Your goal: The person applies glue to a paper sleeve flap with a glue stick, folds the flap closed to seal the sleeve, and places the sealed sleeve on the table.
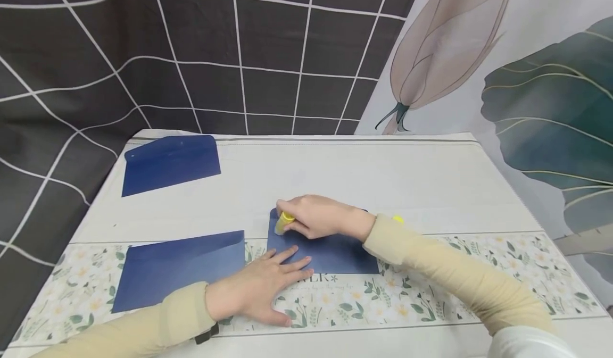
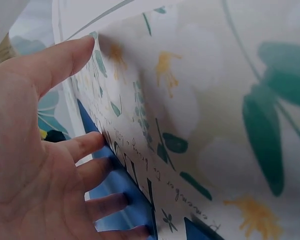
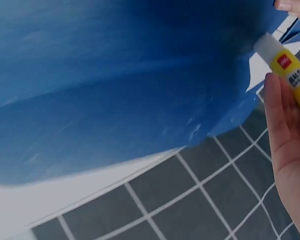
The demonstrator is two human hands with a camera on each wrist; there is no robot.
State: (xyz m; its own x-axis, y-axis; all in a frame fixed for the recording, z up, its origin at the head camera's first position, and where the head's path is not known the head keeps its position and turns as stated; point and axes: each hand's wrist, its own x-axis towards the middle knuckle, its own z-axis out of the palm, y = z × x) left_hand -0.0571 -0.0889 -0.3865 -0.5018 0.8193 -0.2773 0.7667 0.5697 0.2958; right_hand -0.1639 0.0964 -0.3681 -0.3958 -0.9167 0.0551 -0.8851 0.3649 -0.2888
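Observation:
My right hand [image 1: 320, 217] grips a yellow glue stick [image 1: 284, 223], its white end tilted down to the left part of a blue envelope [image 1: 335, 254]. In the right wrist view the glue stick [image 3: 285, 65] shows a red label, and whitish streaks mark the blue paper [image 3: 185, 115]. My left hand [image 1: 263, 284] lies with fingers spread, its fingertips on the envelope's lower left edge. The left wrist view shows those straight fingers [image 2: 92, 175] over the blue paper [image 2: 122, 200]. Part of the envelope is hidden beneath my right hand and forearm.
Another blue envelope [image 1: 182, 265] lies left of the worked one, partly behind my left forearm. A third envelope [image 1: 172, 164] with its flap raised sits at the table's back left. A small yellow object [image 1: 398, 218] peeks out behind my right sleeve. A floral cloth [image 1: 345, 310] covers the table.

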